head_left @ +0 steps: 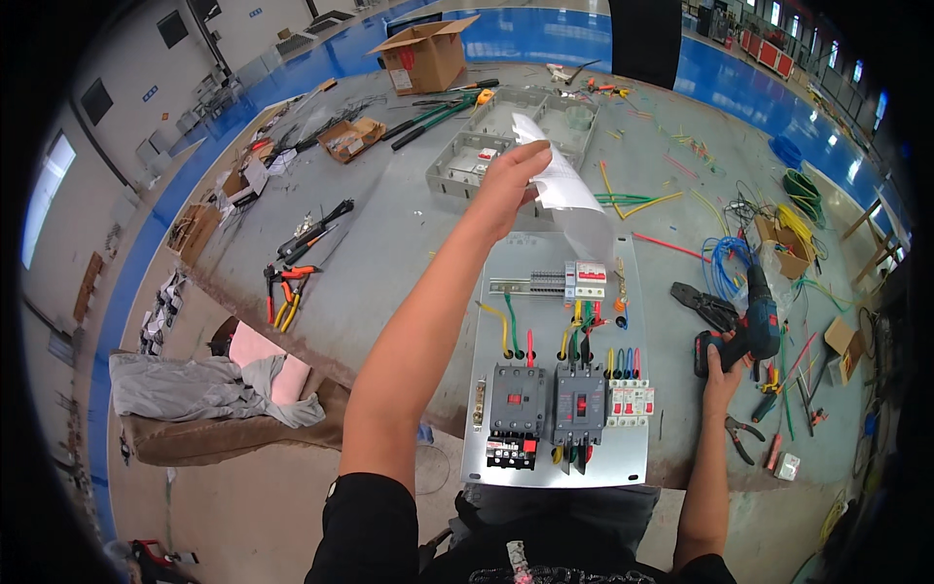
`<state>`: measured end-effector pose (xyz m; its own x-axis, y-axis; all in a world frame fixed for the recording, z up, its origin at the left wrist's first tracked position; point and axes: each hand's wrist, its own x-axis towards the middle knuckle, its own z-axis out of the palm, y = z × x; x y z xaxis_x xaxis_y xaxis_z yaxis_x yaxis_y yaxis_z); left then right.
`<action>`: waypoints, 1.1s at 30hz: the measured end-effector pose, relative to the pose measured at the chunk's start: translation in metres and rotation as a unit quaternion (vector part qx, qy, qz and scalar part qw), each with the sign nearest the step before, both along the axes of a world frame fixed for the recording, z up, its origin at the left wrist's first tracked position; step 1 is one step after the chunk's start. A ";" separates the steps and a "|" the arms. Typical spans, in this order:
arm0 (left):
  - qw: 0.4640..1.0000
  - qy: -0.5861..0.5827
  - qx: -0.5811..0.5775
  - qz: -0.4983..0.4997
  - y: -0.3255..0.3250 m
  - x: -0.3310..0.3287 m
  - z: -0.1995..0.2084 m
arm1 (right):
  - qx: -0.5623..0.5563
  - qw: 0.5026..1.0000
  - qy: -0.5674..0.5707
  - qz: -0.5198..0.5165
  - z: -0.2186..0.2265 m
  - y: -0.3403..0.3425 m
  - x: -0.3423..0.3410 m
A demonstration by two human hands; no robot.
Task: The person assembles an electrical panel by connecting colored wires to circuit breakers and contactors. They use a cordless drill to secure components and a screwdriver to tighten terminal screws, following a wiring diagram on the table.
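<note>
My left hand (510,187) is stretched forward with its fingers closed on a sheet of white paper (572,187), which curls down over the far end of a metal mounting plate (538,321). On the plate sit a contactor (517,401), a larger black breaker (581,407), a row of small white breakers (631,403) and a rail of terminal blocks (530,283). Short coloured wires come up through holes in it. To the right of the plate, my right hand (722,378) is closed around the handle of a cordless drill (762,326); the fingers are partly hidden.
Black crimping pliers (702,306) and black-handled pliers (744,440) lie near the drill. A grey compartment tray (457,190) stands beyond the plate. Orange-handled pliers (289,289) lie left. Blue wire coils (730,265) and a cardboard box (424,60) are farther off.
</note>
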<state>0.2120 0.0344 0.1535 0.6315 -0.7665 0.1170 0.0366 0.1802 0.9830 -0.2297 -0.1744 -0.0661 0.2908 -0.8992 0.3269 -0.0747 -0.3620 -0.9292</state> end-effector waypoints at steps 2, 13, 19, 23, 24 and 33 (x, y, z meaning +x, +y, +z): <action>1.000 0.017 -0.012 -0.020 0.006 0.002 -0.008 | -0.017 1.000 0.015 -0.017 0.000 0.000 0.000; 0.976 0.084 0.151 0.129 0.157 -0.013 -0.114 | -0.050 0.998 0.047 -0.009 -0.017 -0.013 -0.006; 0.965 0.076 0.134 0.213 0.226 -0.078 -0.159 | -0.062 0.997 0.047 -0.021 -0.030 -0.021 -0.017; 0.962 0.051 0.097 0.251 0.260 -0.136 -0.171 | -0.052 0.998 0.033 -0.002 -0.028 -0.025 -0.024; 0.960 0.047 0.103 0.254 0.269 -0.150 -0.178 | -0.058 0.997 0.052 0.001 -0.027 -0.027 -0.024; 0.949 0.029 0.100 0.298 0.312 -0.220 -0.212 | -0.074 0.995 0.053 0.033 -0.026 -0.036 0.006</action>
<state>-0.0078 0.3467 -0.0590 0.9605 -0.2751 -0.0409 0.0415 -0.0038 0.9991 -0.2242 -0.2103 -0.0916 0.3881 -0.8214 0.4180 -0.1414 -0.5012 -0.8537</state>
